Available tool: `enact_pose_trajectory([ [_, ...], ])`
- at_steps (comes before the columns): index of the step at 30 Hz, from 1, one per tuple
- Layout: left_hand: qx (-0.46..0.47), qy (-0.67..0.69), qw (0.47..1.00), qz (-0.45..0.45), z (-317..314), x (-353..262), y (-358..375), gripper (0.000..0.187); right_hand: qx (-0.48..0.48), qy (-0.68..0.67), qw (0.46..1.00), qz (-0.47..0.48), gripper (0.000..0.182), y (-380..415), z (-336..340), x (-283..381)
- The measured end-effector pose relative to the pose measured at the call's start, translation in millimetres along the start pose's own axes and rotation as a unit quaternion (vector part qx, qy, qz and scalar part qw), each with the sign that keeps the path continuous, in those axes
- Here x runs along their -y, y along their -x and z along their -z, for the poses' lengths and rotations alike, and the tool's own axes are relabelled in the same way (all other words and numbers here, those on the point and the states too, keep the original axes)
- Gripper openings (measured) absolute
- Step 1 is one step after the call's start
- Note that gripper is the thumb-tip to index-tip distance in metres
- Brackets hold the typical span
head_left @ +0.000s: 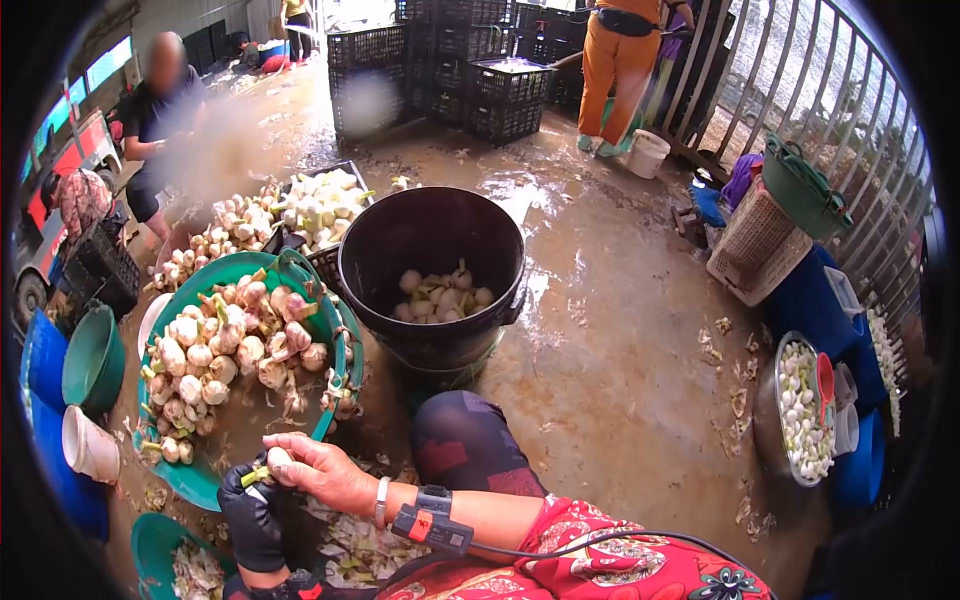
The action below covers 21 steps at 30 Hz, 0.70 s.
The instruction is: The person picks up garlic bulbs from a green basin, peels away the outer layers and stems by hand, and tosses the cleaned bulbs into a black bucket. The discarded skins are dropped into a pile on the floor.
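My left hand [254, 525], in a black glove, is closed around the green stem end of a garlic bulb [277, 459]. A small pale sliver shows at the glove's fingers, too small to name. My bare right hand [322, 472] pinches the bulb itself between thumb and fingers. Both hands meet just over the near rim of a green basin [205, 492], which holds a heap of garlic bulbs [215, 350] with stems. Beyond my knee stands a black bucket [430, 345] with peeled white bulbs [445, 298] at its bottom.
Garlic skins [365, 545] lie below my arms. A black crate [325, 262] of garlic stands behind the basin. At right is a metal bowl [778, 420] of white garlic. Crates [505, 120] are stacked at the back. Two people [165, 110] [612, 70] are farther off on the wet floor.
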<state>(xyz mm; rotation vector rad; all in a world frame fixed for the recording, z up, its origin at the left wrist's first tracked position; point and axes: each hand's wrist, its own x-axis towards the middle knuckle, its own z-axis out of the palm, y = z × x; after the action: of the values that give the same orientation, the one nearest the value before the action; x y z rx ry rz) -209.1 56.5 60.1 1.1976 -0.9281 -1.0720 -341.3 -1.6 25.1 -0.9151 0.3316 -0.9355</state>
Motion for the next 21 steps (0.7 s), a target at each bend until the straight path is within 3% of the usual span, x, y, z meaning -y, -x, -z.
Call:
enact_pose_trajectory([
  [2, 0.016, -0.173, 0.981, -0.082, -6, -9, 5, 0.008, -0.004, 0.017, 1.0, -0.026, 0.032, 1, -2, 4],
  [4, -0.004, -0.171, 0.983, -0.068, 8, 5, 1, 0.007, -0.035, -0.022, 0.991, -0.129, 0.025, 0, -5, 15],
  [5, -0.022, -0.167, 0.984, -0.055, 10, 7, -1, 0.007, 0.038, -0.043, 0.99, -0.126, 0.039, -4, 1, 13],
  [6, -0.023, -0.166, 0.984, -0.056, 11, 9, 0, 0.007, 0.039, -0.042, 0.99, -0.126, 0.039, -3, 2, 10],
  [8, -0.047, -0.173, 0.983, -0.041, 6, 10, 5, 0.008, -0.044, -0.096, 0.961, -0.257, 0.04, -2, 4, 13],
  [10, -0.047, -0.135, 0.989, -0.018, 1, 2, 9, 0.01, 0.002, -0.108, 0.96, -0.257, 0.032, 0, 8, 15],
  [12, -0.045, -0.056, 0.997, 0.034, -5, -3, 12, 0.014, -0.03, 0.118, 0.988, -0.089, 0.042, 9, -3, 16],
  [13, -0.044, -0.056, 0.997, 0.033, -3, 1, 11, 0.014, 0.0, 0.261, 0.964, 0.05, 0.065, 10, 4, 0],
  [15, -0.022, -0.173, 0.981, -0.09, 2, 10, 10, 0.014, -0.016, 0.336, 0.936, 0.103, 0.055, 16, 4, 1],
  [17, -0.01, -0.171, 0.984, -0.053, 3, 5, 11, 0.013, -0.022, 0.364, 0.922, 0.13, 0.049, 16, 6, 1],
  [19, 0.013, -0.213, 0.977, -0.02, 1, -4, 14, 0.008, 0.014, 0.238, 0.963, -0.124, 0.034, 16, 8, 15],
  [21, 0.039, -0.223, 0.974, -0.018, 15, 5, 12, 0.01, 0.063, 0.148, 0.962, -0.219, 0.021, 14, 16, 21],
])
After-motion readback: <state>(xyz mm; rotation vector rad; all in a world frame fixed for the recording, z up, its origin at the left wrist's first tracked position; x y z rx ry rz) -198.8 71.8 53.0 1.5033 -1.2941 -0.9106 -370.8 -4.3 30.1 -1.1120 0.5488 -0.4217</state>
